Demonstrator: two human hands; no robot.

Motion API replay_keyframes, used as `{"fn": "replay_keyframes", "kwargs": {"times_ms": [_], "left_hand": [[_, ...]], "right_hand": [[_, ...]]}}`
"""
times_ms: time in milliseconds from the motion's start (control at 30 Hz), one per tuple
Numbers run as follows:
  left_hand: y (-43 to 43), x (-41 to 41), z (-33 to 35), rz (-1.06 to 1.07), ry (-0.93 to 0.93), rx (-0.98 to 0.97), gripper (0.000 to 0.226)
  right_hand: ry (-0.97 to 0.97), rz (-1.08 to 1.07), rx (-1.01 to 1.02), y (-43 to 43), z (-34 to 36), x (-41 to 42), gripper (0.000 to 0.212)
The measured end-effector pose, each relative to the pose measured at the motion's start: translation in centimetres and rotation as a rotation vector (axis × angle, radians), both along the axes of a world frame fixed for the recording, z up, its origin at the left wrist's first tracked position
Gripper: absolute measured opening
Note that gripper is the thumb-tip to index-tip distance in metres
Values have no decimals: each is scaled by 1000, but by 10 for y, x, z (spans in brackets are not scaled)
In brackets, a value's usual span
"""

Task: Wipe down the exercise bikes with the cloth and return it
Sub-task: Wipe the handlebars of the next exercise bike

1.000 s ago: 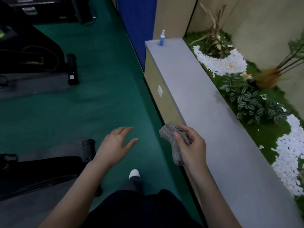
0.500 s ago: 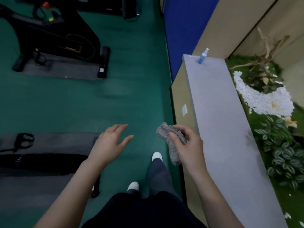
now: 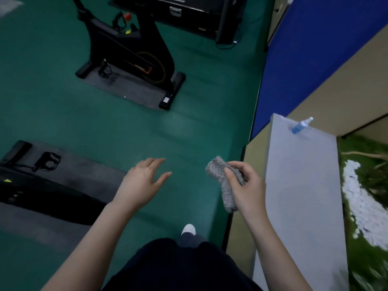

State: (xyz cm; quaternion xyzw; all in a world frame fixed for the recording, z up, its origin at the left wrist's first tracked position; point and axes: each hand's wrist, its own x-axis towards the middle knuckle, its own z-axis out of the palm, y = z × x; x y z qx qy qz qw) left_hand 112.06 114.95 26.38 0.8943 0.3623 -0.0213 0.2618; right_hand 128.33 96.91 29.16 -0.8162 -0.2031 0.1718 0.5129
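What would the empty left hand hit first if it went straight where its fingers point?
Probably nothing close: the left hand points over green floor, right of the exercise bike, toward the blue wall; depth is unclear.

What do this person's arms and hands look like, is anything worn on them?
Both forearms are bare, with no sleeves in view. The left hand and right hand wear no gloves; no watch, ring or band shows. Below them are a dark garment and a white shoe.
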Motion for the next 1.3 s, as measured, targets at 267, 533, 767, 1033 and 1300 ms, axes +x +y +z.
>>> {"fn": "replay_keyframes", "kwargs": {"times_ms": [267,533,767,1033,1300], "left_hand": [[22,37,-2,62,72,68,52],[97,69,-16,130,63,106,50],[187,90,-29,169,99,61,57],[250,86,-32,310,184,23,63],[296,90,-34,557,259,-53,63]], "right_hand": [[-13,116,7,51,0,54,8],[-84,247,44,151,5,89,9],[-70,267,5,243,2,119,9],[-35,378,-14,335,-1,141,9],[17,627,-19,442,-12,164,11]]}}
